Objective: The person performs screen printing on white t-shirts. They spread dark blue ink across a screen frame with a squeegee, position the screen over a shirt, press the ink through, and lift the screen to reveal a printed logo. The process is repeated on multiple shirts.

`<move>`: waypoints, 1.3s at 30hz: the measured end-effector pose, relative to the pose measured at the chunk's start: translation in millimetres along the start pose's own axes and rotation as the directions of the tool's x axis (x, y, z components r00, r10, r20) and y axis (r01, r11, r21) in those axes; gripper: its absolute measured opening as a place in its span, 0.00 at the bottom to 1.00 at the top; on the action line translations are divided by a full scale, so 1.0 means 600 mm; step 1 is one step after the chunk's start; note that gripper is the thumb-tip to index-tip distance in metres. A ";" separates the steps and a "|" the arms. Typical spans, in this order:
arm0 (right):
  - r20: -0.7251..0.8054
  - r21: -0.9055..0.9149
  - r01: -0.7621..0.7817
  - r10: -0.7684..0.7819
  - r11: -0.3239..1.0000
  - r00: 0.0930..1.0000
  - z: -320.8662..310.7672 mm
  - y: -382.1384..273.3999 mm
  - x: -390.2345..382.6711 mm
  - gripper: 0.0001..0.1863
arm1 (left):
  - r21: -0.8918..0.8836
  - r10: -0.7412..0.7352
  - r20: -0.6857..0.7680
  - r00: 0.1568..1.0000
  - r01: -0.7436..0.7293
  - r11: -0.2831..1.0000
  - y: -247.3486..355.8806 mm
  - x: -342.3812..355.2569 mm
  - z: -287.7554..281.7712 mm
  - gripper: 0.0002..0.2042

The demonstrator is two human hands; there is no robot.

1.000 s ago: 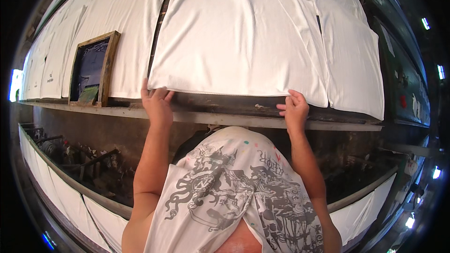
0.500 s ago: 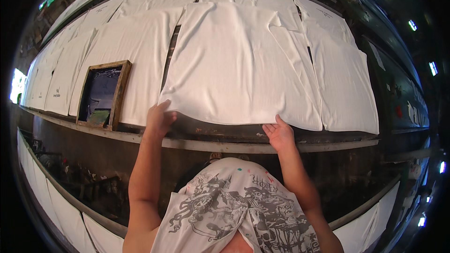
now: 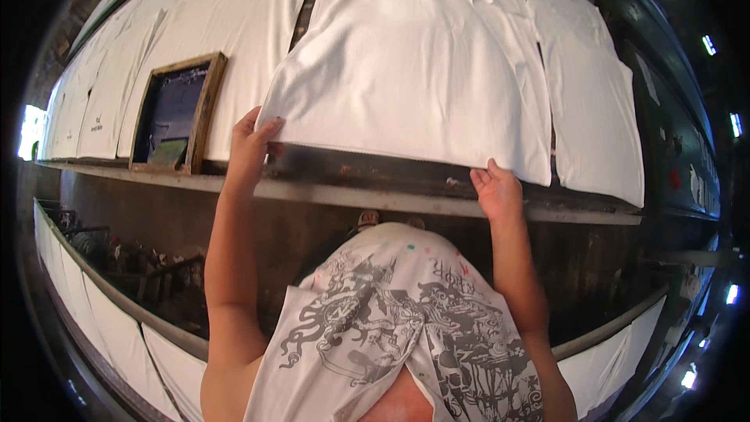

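My left hand grips the near left corner of a white cloth and holds it raised, with creases running up from that corner. My right hand pinches the same hem near its right end, palm turned partly up and the other fingers loosely curled. The cloth lies over a dark board, whose surface shows below the hem. To the left, a wooden-framed printing screen with dark blue mesh and a green piece at its bottom rests on another white cloth.
More white cloths line the long board. A pale rail runs along its near edge. Behind my body is a second rail with white cloths, above dark clutter. Lit lamps show at right.
My left hand has moved up and left with the cloth's corner, drawing that side into new creases. Since half a second ago my view has shifted, so the board sits higher in it.
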State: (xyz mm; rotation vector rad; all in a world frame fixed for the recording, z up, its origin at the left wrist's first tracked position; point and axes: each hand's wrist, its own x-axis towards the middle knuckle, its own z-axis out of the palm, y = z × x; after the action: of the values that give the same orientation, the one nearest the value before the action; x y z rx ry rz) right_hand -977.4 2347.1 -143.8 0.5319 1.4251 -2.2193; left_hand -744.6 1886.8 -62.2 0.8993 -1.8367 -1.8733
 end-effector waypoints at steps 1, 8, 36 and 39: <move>-0.011 0.049 -0.026 0.026 0.998 1.000 -0.006 0.007 0.003 0.22 | 0.011 -0.054 -0.039 0.998 0.054 0.998 -0.044 0.009 -0.016 0.16; -0.255 0.115 0.079 -0.047 0.990 0.966 -0.052 -0.070 0.054 0.30 | 0.326 -0.101 -0.053 0.994 0.113 0.939 -0.091 0.009 -0.030 0.24; -0.258 -0.157 0.237 -0.272 0.959 0.927 -0.235 -0.185 0.057 0.40 | 0.941 0.318 0.005 0.948 -0.112 0.320 -0.086 -0.018 0.012 0.35; -0.189 -0.423 0.236 -0.340 0.875 0.921 -0.239 -0.196 0.059 0.40 | 0.859 0.603 0.311 0.734 -0.489 0.152 -0.077 -0.022 0.083 0.31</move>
State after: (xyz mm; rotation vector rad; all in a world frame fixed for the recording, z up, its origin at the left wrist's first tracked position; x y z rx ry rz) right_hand -1061.0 2515.6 -131.9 0.5038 2.1545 -2.0409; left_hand -759.9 1936.6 -107.7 0.3856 -2.6230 -0.1837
